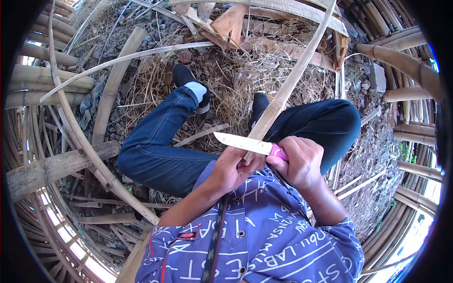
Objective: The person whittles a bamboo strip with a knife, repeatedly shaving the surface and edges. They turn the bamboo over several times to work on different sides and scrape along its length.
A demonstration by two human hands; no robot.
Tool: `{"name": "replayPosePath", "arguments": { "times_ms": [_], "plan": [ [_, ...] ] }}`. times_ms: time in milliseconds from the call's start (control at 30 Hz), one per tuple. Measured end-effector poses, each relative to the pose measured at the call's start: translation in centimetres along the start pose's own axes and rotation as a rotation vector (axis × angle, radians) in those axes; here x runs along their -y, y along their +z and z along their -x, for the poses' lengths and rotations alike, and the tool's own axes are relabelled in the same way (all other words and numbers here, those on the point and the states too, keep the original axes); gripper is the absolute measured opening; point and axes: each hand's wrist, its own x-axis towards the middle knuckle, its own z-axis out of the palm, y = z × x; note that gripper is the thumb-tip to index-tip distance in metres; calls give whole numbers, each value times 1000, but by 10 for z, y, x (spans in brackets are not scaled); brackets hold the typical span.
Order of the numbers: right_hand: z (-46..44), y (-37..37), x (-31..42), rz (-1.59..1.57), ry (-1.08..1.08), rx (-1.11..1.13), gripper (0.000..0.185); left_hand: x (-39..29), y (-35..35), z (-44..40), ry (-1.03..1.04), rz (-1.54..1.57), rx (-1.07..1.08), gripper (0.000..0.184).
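Observation:
My right hand (302, 158) is closed around the pink handle of a knife (243, 142). Its pale blade points left and lies across a long bamboo strip (278, 101), close to the strip's near end. My left hand (236, 166) grips that near end just below the blade, in front of my shirt. From there the strip slants up and away, past my right knee, to the top of the view. The blade partly covers the strip, and my left fingertips are partly hidden.
A wooden frame (283, 47) stands on the ground beyond my feet. Bamboo poles (42, 172) lie at the left, and more poles (406, 66) line the right side. Dry shavings (226, 85) cover the soil around my shoes. A grey block (377, 78) sits at the right.

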Motion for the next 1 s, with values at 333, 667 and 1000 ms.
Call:
{"name": "replayPosePath", "arguments": {
  "times_ms": [333,667,1000],
  "plan": [
    [-3,-22,1,-165,204,32,27,7,-7,11,42,-99,7,44],
    [2,-15,-5,-170,203,-3,30,-2,1,16,-89,-292,-62,44],
    [8,-1,1,-237,208,85,34,-11,21,17,-153,-347,-111,41]
  ]
}}
